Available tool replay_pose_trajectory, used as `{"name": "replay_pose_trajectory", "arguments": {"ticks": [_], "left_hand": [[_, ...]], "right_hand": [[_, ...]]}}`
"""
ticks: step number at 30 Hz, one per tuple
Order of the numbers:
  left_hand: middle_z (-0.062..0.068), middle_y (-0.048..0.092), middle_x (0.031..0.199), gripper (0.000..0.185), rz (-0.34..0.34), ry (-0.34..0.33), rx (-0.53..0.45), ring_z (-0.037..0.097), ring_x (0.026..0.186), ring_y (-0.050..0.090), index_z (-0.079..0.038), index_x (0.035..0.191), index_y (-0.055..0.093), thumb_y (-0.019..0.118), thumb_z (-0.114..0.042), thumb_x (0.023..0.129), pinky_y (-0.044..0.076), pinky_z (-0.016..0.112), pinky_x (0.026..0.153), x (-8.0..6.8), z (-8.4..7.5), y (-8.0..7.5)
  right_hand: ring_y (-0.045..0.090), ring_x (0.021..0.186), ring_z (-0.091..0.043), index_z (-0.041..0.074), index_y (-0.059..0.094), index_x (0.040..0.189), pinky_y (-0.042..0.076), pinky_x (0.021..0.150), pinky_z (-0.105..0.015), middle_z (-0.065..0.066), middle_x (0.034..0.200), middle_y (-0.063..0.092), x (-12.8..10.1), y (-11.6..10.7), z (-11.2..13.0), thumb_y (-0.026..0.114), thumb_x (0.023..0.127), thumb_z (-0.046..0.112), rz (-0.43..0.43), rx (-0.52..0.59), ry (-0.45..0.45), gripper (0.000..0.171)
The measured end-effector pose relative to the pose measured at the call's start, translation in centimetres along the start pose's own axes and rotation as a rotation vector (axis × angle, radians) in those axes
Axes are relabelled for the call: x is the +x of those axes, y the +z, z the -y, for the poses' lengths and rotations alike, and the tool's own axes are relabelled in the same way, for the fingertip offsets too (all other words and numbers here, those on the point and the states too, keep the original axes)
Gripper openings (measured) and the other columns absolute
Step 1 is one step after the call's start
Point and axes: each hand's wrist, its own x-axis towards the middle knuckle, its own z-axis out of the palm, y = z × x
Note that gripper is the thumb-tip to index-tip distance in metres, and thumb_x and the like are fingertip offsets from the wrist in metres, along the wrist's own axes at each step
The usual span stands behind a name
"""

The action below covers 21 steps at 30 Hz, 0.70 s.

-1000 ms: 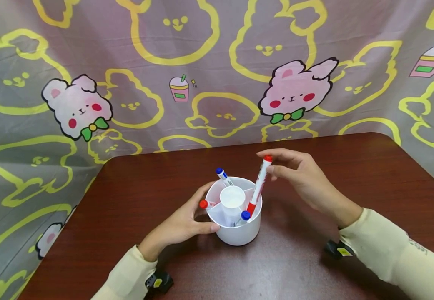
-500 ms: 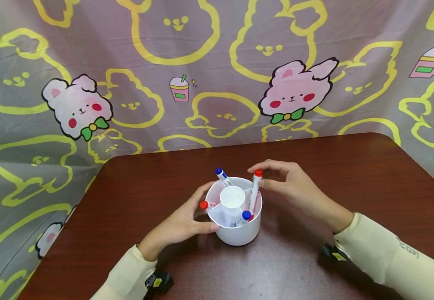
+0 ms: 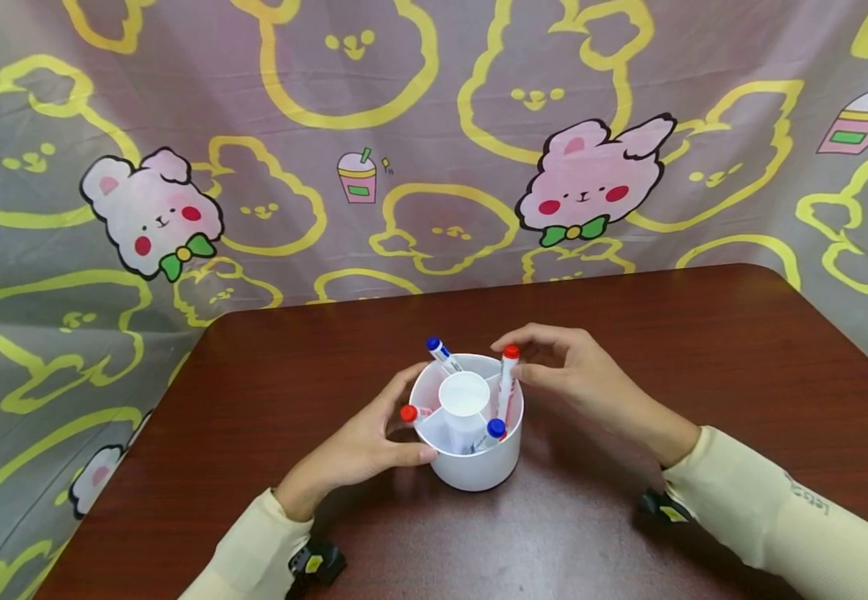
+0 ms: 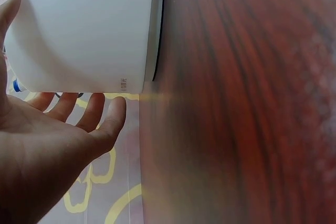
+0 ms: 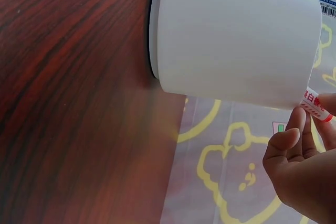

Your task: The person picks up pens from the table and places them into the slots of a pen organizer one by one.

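Note:
A white divided pen holder (image 3: 477, 473) stands on the table, with a round cup in its centre. My left hand (image 3: 358, 450) holds its left side, thumb at the front rim; the left wrist view shows fingers (image 4: 93, 113) curving along its wall. At the holder's right side, my right hand (image 3: 591, 383) pinches a red-capped whiteboard marker (image 3: 507, 390) near its upper end. That marker stands nearly upright, its lower end down inside a compartment. Three others lean in the holder: a blue marker (image 3: 444, 356) at the back, a red marker (image 3: 409, 413) at left, another blue marker (image 3: 495, 429) in front.
The dark reddish-brown table (image 3: 614, 533) extends around the holder. Behind it hangs a cloth (image 3: 418, 100) printed with yellow outlines and pink rabbits. Each wrist wears a black band, such as the right wrist band (image 3: 664, 507).
My right hand has lowered and shifted left with the red-capped marker, which now sits deeper and more upright in the holder. My left hand has stayed on the holder.

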Motion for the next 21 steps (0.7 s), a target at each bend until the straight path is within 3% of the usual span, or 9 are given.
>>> {"name": "replay_pose_trajectory", "arguments": {"ticks": [16, 21], "left_hand": [[0.011, 0.041, 0.16, 0.098, 0.012, 0.019, -0.015, 0.034, 0.143, 0.049, -0.021, 0.163, 0.026, 0.086, -0.037, 0.088, 0.046, 0.058, 0.114, -0.1, 0.3, 0.0], [0.012, 0.04, 0.161, 0.1, 0.013, 0.042, -0.021, 0.034, 0.146, 0.045, -0.021, 0.164, 0.025, 0.086, -0.04, 0.087, 0.045, 0.056, 0.114, -0.1, 0.3, -0.1]], "right_hand": [[0.067, 0.098, -0.022, 0.012, 0.07, 0.128, 0.058, 0.084, -0.027, -0.009, 0.113, 0.071, -0.1, -0.3, -0.1, 0.073, 0.097, 0.012, -0.043, -0.016, 0.044, 0.031], [0.068, 0.104, -0.024, 0.01, 0.068, 0.13, 0.058, 0.085, -0.027, -0.012, 0.115, 0.071, -0.4, -1.0, -0.4, 0.072, 0.099, 0.013, -0.069, 0.004, 0.079, 0.032]]}}
